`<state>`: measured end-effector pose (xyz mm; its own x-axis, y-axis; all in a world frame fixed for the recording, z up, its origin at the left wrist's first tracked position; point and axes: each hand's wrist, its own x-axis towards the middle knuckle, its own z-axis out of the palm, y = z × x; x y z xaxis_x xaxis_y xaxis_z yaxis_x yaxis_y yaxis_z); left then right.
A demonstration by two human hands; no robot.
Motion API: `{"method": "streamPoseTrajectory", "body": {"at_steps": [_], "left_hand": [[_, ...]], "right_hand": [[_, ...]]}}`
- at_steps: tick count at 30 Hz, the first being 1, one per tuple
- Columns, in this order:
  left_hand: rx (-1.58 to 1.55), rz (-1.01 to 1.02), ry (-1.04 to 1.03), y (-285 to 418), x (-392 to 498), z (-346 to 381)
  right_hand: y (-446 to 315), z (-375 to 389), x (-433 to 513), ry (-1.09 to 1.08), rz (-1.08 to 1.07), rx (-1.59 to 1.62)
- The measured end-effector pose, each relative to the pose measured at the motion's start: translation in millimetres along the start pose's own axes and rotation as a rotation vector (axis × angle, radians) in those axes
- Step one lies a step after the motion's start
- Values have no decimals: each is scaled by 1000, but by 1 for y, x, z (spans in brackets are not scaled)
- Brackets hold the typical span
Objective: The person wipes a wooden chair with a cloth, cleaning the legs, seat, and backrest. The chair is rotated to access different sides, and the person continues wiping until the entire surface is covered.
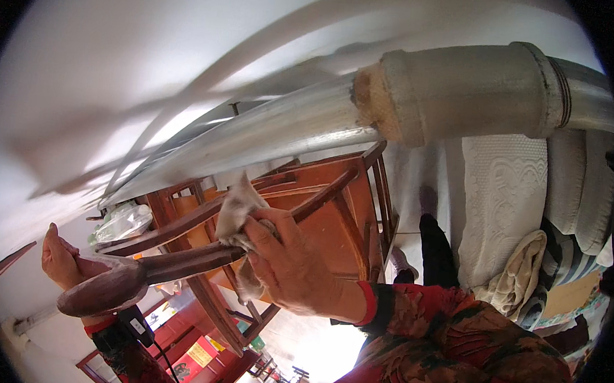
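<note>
My right hand (286, 265) grips a crumpled grey-white cloth (238, 213), wrapped against the dark wooden arm or rail of a chair. The carved, rounded end (110, 287) of a wooden rail reaches left from the cloth. Behind that end my left hand (62, 260) is raised, with its fingers bent and partly hidden by the wood; whether it touches the wood I cannot tell. The reddish-brown wooden chair seat (331, 230) lies beyond my right hand. A black device with a cable (136, 326) is by my left wrist.
A large metal pipe (302, 111) with a wide, stained joint crosses above the chair. A white patterned cover (501, 205) and grey cushions (569, 183) are at the right. A clear plastic bag (126, 224) lies behind the rail. Red furniture (191, 317) stands farther off at the lower left.
</note>
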<state>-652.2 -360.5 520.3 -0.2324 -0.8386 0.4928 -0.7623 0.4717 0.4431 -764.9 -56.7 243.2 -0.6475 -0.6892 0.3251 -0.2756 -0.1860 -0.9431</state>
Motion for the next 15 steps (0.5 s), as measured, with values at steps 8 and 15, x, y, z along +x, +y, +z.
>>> {"method": "streamPoseTrajectory", "body": {"at_steps": [8, 15], "left_hand": [[4, 45, 3, -4, 0, 2], [35, 66, -22, -1, 1, 1]], "right_hand": [[77, -7, -14, -125, 176, -369], [11, 12, -1, 59, 165, 97]]}}
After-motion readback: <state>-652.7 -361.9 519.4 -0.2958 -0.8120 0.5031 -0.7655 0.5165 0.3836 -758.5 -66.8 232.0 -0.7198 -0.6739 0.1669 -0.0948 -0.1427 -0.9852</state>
